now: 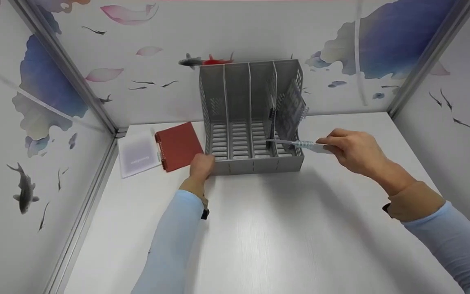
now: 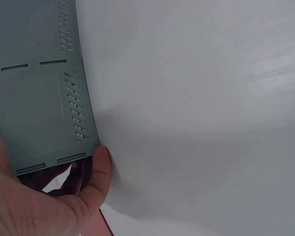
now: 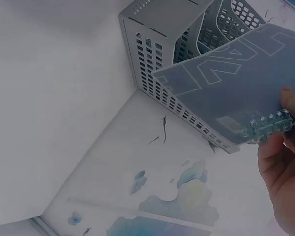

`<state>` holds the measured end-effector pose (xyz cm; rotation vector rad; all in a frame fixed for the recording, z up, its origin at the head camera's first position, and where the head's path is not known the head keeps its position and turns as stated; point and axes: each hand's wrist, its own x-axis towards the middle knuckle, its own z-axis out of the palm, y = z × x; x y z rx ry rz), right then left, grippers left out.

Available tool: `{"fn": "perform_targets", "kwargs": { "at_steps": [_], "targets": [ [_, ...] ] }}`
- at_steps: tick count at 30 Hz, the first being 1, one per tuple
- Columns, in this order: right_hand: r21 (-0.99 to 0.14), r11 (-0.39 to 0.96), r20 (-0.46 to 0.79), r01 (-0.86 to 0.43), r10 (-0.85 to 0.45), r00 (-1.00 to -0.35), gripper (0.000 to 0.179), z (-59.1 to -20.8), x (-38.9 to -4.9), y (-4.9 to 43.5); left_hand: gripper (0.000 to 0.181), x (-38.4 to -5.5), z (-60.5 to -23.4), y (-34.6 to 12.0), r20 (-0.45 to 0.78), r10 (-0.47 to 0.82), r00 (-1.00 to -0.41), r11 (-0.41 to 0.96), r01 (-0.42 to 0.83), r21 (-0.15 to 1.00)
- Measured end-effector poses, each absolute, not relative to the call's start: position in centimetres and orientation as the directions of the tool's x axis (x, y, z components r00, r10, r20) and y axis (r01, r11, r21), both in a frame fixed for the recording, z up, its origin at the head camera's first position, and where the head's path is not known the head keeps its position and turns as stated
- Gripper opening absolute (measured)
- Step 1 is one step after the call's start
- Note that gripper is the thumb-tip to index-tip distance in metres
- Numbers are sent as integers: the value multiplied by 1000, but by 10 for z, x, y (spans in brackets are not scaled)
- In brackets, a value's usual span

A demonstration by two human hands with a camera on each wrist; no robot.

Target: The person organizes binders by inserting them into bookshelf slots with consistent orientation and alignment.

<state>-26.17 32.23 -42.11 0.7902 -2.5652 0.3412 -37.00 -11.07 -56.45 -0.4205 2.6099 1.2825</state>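
A grey file organizer with four upright slots stands against the back wall. My left hand grips its front left corner; in the left wrist view, thumb and fingers wrap the edge of its grey front panel. Between thumb and fingers, my right hand pinches a ring-bound notebook with a grey-blue cover and clear binding rings. The notebook's far edge reaches the organizer's right side. Another ring-bound notebook stands in the rightmost slot. Something with dark clips stands by the right divider, partly hidden.
Left of the organizer lie a red ring-bound notebook and a pale notebook with a lilac cover, side by side on the white table. Printed white walls enclose the table at the back and both sides.
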Motion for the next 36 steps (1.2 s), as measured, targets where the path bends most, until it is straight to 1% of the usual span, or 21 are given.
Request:
{"fn": "perform_targets", "kwargs": {
  "at_steps": [1, 7, 10, 15, 17, 21, 23, 26, 32, 36],
  "targets": [
    [-121, 806, 471, -580, -468, -748, 31, -420, -262, 321, 30, -362, -551, -106, -317, -172, -933, 588, -355, 727],
    [-199, 794, 518, -574, -412, -750, 21, -420, -262, 312, 30, -358, -548, -106, -319, -185, -929, 603, -364, 710],
    [-241, 786, 518, -569, -392, -760, 21, -421, -264, 305, 30, -363, -552, -108, -332, -178, -926, 589, -371, 718],
    [-306, 764, 507, -567, -374, -777, 20, -423, -267, 292, 30, -399, -601, -121, -282, -164, -945, 618, -321, 717],
    [-328, 755, 507, -569, -368, -780, 20, -424, -268, 287, 30, -402, -603, -121, -277, -170, -946, 629, -321, 708],
    [-368, 740, 502, -563, -352, -790, 16, -426, -270, 276, 29, -376, -567, -112, -316, -178, -932, 606, -357, 711],
    [-392, 736, 494, -552, -338, -801, 14, -427, -271, 271, 28, -367, -555, -110, -316, -168, -934, 599, -352, 720],
    [-439, 728, 492, -527, -296, -819, 16, -429, -273, 263, 27, -360, -550, -107, -305, -167, -938, 606, -342, 718],
    [-544, 698, 497, -466, -180, -849, 26, -437, -280, 249, 28, -355, -547, -104, -296, -168, -940, 605, -336, 722],
    [-606, 669, 485, -431, -119, -867, 27, -445, -285, 238, 29, -355, -546, -105, -301, -170, -938, 605, -341, 720]
  ]
}}
